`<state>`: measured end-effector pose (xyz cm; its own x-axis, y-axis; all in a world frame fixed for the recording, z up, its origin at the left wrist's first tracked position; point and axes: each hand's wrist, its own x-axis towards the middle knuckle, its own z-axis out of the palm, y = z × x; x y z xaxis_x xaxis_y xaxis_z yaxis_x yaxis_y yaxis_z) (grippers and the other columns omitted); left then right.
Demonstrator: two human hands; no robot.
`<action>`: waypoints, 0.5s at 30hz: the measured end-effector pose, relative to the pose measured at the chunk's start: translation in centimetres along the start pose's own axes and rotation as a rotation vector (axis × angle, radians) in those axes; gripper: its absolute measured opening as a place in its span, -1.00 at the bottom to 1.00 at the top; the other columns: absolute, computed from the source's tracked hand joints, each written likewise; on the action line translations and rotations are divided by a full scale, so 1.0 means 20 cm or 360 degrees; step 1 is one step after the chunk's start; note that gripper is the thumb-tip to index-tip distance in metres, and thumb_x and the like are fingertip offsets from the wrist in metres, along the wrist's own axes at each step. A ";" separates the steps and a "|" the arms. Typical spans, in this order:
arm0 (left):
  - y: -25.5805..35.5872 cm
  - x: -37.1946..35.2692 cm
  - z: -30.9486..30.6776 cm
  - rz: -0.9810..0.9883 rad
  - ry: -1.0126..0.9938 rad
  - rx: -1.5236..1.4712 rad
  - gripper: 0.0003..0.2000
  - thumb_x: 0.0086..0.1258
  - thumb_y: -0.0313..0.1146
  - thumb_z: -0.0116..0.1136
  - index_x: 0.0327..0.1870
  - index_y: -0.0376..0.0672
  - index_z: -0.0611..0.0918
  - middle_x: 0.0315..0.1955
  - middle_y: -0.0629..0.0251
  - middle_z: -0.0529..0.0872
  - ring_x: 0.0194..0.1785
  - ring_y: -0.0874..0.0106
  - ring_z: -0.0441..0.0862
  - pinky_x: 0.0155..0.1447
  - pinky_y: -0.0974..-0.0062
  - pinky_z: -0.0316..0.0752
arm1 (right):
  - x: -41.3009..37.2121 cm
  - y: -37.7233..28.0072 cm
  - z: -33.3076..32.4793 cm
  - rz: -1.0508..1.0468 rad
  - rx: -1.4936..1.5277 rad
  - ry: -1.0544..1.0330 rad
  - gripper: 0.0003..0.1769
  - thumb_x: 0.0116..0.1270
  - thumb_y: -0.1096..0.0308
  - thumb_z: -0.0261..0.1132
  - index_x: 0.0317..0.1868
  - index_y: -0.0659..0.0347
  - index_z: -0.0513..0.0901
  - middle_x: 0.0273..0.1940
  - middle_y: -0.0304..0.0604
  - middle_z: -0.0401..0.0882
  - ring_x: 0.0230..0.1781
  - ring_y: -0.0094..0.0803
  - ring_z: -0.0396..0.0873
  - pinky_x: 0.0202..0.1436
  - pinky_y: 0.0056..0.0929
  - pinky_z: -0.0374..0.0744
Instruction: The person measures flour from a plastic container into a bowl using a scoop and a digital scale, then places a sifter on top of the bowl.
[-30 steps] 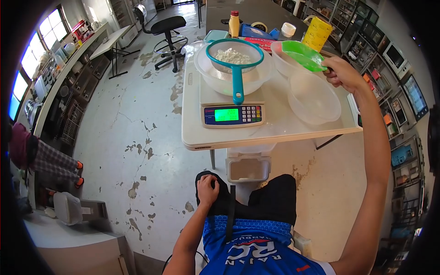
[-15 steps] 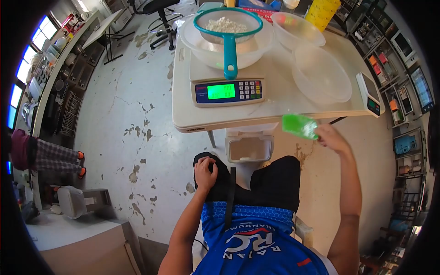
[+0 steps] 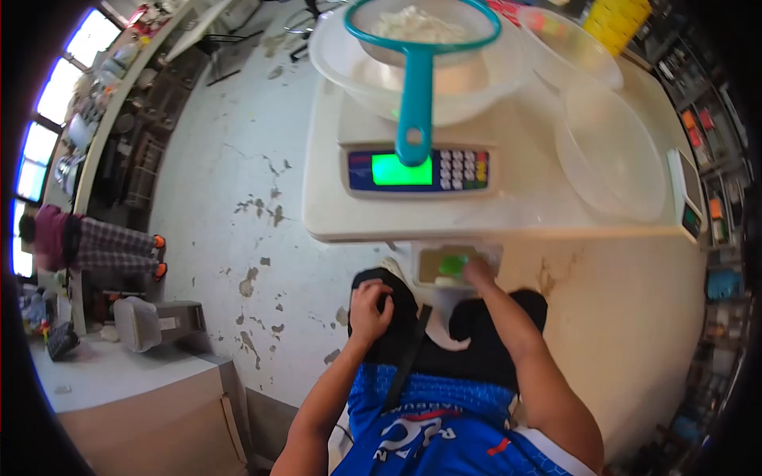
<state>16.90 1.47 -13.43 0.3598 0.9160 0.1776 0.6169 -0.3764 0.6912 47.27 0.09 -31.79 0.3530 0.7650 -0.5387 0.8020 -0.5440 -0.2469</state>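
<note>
My right hand [image 3: 479, 274] holds a green scoop [image 3: 453, 264] down inside an open white container [image 3: 425, 256] that stands on the floor under the table's near edge. My left hand [image 3: 370, 305] rests curled on my left knee and holds nothing. On the white table [image 3: 524, 210] a digital scale [image 3: 417, 169] with a lit green display carries a large clear bowl [image 3: 341, 59]. A teal-handled sieve [image 3: 415, 103] with white powder lies across that bowl.
Two empty clear bowls [image 3: 611, 159] sit to the right of the scale, and a small second scale [image 3: 687, 198] is at the table's right edge. A yellow container [image 3: 615, 20] stands at the back. A person in checked trousers [image 3: 103, 250] is far left by a counter.
My right hand has carried the green scoop from above the far bowls, down past the table's front edge, into the floor container. The view has tilted downward. The left hand stayed on my knee.
</note>
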 end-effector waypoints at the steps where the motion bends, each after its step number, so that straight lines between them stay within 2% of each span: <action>1: 0.01 0.01 -0.01 -0.0009 -0.0013 0.0032 -0.87 0.08 -0.49 0.16 -0.32 -0.14 0.62 -0.23 0.13 0.63 0.03 0.19 0.54 0.06 0.28 0.37 | 0.07 0.00 0.05 -0.0029 -0.0051 0.0045 -0.68 0.25 0.24 0.09 -0.24 0.27 0.68 -0.22 0.08 0.67 -0.18 -0.07 0.66 -0.09 -0.14 0.59; 2: 0.00 0.01 -0.01 -0.0009 -0.0003 0.0001 -0.86 0.07 -0.50 0.16 -0.32 -0.14 0.62 -0.23 0.13 0.63 0.03 0.19 0.54 0.06 0.27 0.37 | 0.24 0.09 0.28 -0.0103 -0.0210 0.0256 -0.70 0.28 0.25 0.07 -0.23 0.23 0.69 -0.23 0.03 0.67 -0.19 -0.13 0.67 -0.11 -0.18 0.61; 3: -0.01 0.01 -0.02 -0.0025 -0.0031 0.0005 -0.86 0.07 -0.50 0.17 -0.32 -0.14 0.62 -0.22 0.12 0.63 0.03 0.19 0.54 0.05 0.26 0.38 | 0.27 0.05 0.22 0.0034 -0.0056 -0.0025 -0.62 0.30 0.24 0.02 -0.06 0.30 0.61 0.04 0.15 0.56 0.06 -0.08 0.55 0.08 -0.16 0.53; 5: 0.01 0.02 -0.05 -0.0053 -0.0038 -0.0022 -0.85 0.07 -0.49 0.16 -0.30 -0.13 0.63 -0.22 0.12 0.64 0.04 0.19 0.55 0.05 0.26 0.38 | 0.33 0.07 0.33 -0.0162 0.0050 0.0695 -0.54 0.32 0.22 -0.01 0.13 0.32 0.49 0.18 0.19 0.43 0.22 -0.05 0.41 0.23 -0.15 0.42; 6: -0.01 0.02 -0.06 -0.0032 -0.0091 0.0044 -0.86 0.11 -0.44 0.17 -0.28 -0.12 0.62 -0.20 0.17 0.64 0.04 0.26 0.55 0.02 0.30 0.36 | 0.40 -0.02 0.31 -0.0187 0.0081 0.0705 -0.54 0.32 0.22 -0.01 0.13 0.32 0.49 0.18 0.19 0.43 0.22 -0.05 0.41 0.23 -0.15 0.42; 9: -0.04 0.02 -0.07 -0.0008 -0.0105 0.0076 -0.85 0.12 -0.44 0.17 -0.27 -0.12 0.63 -0.20 0.18 0.65 0.04 0.26 0.55 0.01 0.30 0.37 | 0.27 0.08 0.36 -0.0275 0.0174 0.0675 -0.54 0.32 0.23 -0.02 0.13 0.33 0.48 0.18 0.19 0.42 0.23 -0.05 0.40 0.24 -0.15 0.41; 12: -0.05 0.03 -0.05 -0.0052 -0.0169 0.0098 -0.82 0.12 -0.44 0.17 -0.23 -0.12 0.63 -0.19 0.19 0.66 0.04 0.26 0.55 0.01 0.30 0.37 | 0.29 -0.04 0.34 -0.0339 0.0247 0.0619 -0.53 0.33 0.23 -0.02 0.14 0.33 0.47 0.19 0.19 0.41 0.23 -0.05 0.39 0.25 -0.15 0.40; 15: -0.05 0.02 -0.05 -0.0100 -0.0259 0.0076 -0.79 0.13 -0.45 0.17 -0.18 -0.12 0.64 -0.18 0.20 0.67 0.09 0.23 0.53 0.10 0.30 0.37 | 0.26 -0.08 0.34 -0.0348 0.0341 0.0522 -0.53 0.33 0.24 -0.02 0.15 0.33 0.46 0.19 0.19 0.41 0.24 -0.04 0.39 0.25 -0.15 0.39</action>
<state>15.76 2.41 -13.43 0.4256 0.9047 0.0165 0.6728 -0.3286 0.6629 44.52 2.45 -39.72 0.3484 0.9199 -0.1799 0.7689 -0.3902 -0.5064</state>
